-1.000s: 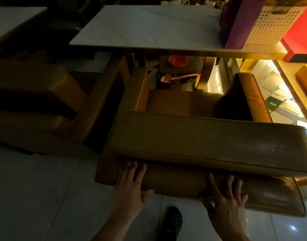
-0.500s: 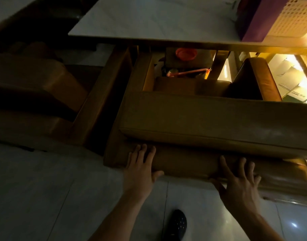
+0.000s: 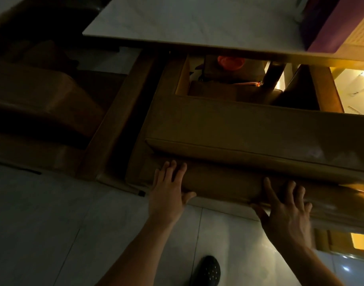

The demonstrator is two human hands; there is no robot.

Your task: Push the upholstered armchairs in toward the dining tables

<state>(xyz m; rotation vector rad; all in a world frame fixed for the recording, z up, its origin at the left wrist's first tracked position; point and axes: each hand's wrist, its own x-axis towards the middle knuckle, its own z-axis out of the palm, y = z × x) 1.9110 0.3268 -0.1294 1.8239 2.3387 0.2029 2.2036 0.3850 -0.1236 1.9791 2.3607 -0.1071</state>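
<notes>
Left hand: your left hand point(image 3: 166, 195) lies flat, fingers spread, pressed on the armchair point(image 3: 249, 131) back, low down.
Right hand: your right hand point(image 3: 284, 209) is spread too, thumb hooked under the same back edge.
Armchair: seat partly under the table point(image 3: 197, 21).
Neighbour: second armchair point(image 3: 42, 100) just left.
Floor: shoe point(image 3: 208, 271) on tiles.

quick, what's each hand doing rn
Left hand: open, flat against the back of the armchair, holding nothing.
Right hand: open, fingers spread on the armchair's back, thumb under its edge, holding nothing.
</notes>
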